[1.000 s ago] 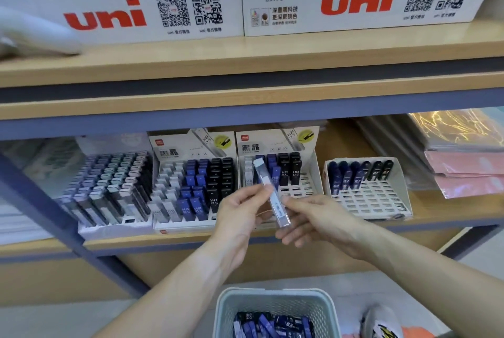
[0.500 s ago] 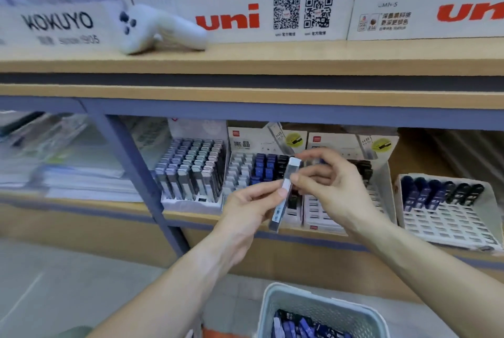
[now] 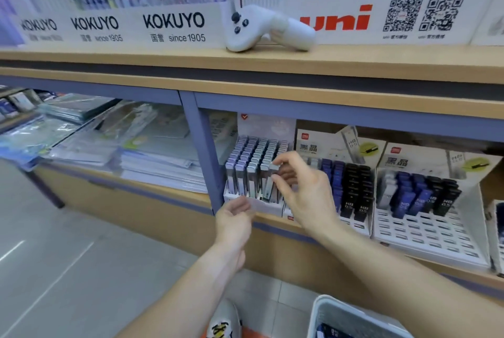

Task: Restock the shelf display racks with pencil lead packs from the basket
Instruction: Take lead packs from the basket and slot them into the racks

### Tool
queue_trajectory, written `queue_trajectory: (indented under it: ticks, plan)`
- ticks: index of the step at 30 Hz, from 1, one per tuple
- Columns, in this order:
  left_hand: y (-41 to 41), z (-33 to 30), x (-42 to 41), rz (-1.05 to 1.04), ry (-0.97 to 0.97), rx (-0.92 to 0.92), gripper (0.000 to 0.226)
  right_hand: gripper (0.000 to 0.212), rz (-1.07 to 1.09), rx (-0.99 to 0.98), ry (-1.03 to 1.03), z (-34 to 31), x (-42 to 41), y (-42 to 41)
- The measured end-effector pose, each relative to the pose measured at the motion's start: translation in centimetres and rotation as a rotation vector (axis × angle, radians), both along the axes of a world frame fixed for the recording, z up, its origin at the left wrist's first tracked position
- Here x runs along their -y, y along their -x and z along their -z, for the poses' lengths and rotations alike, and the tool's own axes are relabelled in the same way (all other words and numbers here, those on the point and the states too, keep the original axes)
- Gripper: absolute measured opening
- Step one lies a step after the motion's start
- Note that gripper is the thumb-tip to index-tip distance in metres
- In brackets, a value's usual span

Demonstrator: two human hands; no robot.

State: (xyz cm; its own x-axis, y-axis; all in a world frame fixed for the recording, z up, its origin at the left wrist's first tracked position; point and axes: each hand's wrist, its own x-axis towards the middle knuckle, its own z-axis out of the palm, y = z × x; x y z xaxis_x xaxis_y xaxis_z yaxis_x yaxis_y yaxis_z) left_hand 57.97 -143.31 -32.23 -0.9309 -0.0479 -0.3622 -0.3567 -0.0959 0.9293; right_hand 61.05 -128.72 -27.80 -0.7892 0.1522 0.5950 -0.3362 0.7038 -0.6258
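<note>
My right hand (image 3: pixel 302 190) pinches a grey pencil lead pack (image 3: pixel 269 187) between thumb and fingers. The pack stands upright in the front row at the right end of the leftmost display rack (image 3: pixel 255 205), which is full of grey packs. My left hand (image 3: pixel 234 219) hovers just below that rack's front edge, fingers loosely curled and holding nothing. A middle rack (image 3: pixel 341 190) holds grey, blue and black packs. The right rack (image 3: pixel 425 231) has packs at the back and several bare slots in front. The white basket (image 3: pixel 327 313) with more packs sits at the bottom right.
A blue shelf post (image 3: pixel 203 157) stands just left of the leftmost rack. Stacked plastic sleeves (image 3: pixel 131 146) fill the shelf to the left. Lying on the upper shelf (image 3: pixel 163 62) is a white controller (image 3: pixel 261 29), in front of pen display boxes.
The view swung left. My left hand let go of the pack and dropped below the rack. My right hand carried the pack to the leftmost rack and set it upright in the front row.
</note>
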Motion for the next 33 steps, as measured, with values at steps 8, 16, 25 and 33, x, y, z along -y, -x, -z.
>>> queue_trajectory:
  ticks: [8,16,25,33]
  plan:
    - [0.7,0.7,-1.5,0.074,0.036,-0.004,0.036,0.026,0.007,-0.027,-0.137,1.9,0.5,1.6]
    - [0.6,0.7,-2.0,0.073,0.037,-0.003,0.040,0.028,-0.002,0.006,-0.069,2.1,1.3,1.7]
    - [0.4,0.8,-2.0,0.118,-0.005,-0.016,0.045,0.039,0.122,0.067,-0.239,2.8,0.8,1.8]
    - [-0.4,0.5,-2.6,0.096,0.003,-0.048,0.026,0.044,0.136,0.126,-0.164,2.3,0.4,-0.9]
